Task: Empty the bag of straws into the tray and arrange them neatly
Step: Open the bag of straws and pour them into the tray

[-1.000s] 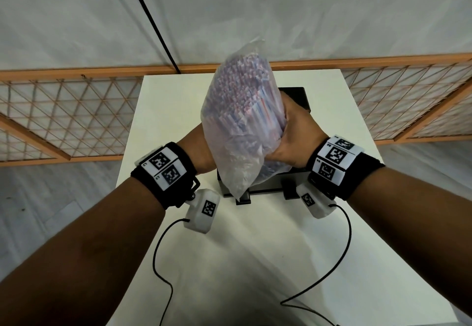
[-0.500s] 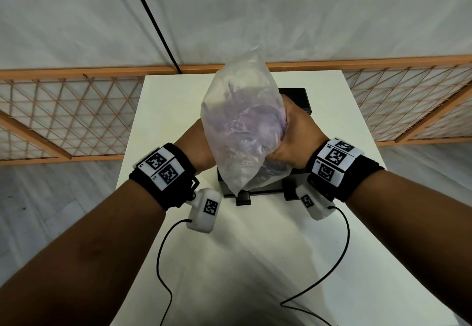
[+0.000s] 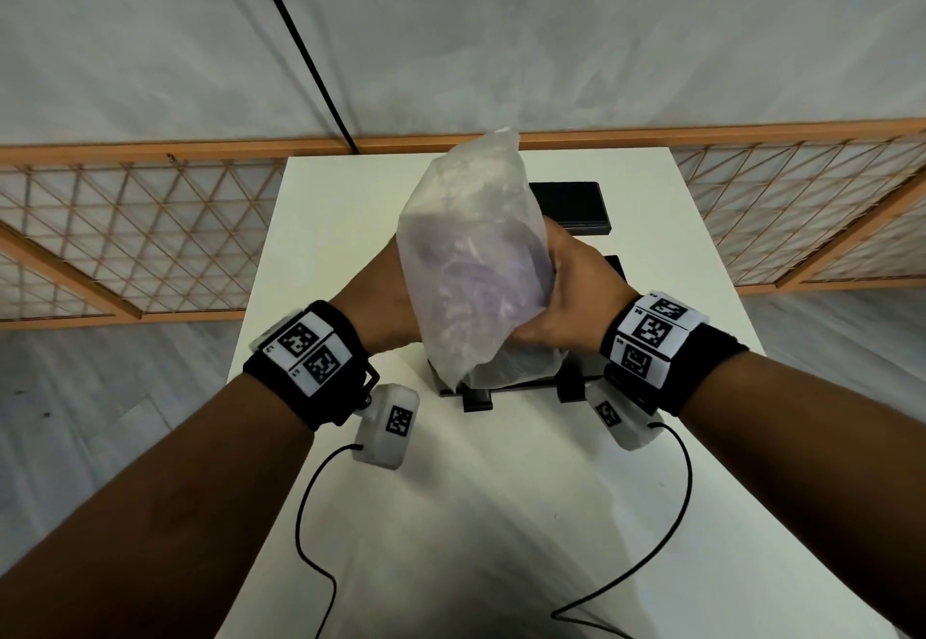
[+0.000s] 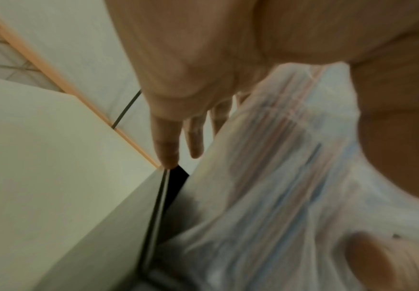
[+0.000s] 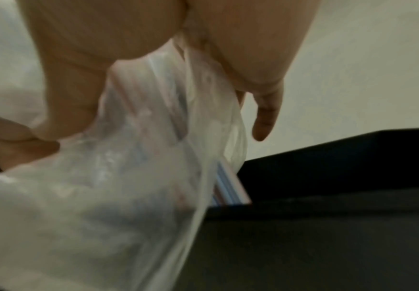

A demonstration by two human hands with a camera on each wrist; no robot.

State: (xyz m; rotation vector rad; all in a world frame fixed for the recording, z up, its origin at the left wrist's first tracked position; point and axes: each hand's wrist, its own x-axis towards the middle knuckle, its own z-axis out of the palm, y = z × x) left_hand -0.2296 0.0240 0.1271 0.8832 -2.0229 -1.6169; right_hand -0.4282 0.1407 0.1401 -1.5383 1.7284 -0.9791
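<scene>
Pale cream surface [image 3: 451, 513], orange lattice fencing [image 3: 125, 237] behind, grey wall beyond. Item held: translucent white plastic bag [image 3: 471, 257] of striped straws [image 5: 231, 189], upended over a black rectangular tray [image 5: 328, 196]. Left hand [image 3: 376, 307]: grip on the bag's side, thumb pressing, visible fingers extended. Right hand [image 3: 566, 297]: grip curled round the opposite side. Both hands hold the bag above the tray. Progress, judged: emptying under way; 1 cluster of straw ends emerges at the bag mouth; most remain inside. Outstanding: finish tipping, discard bag, align straws.
</scene>
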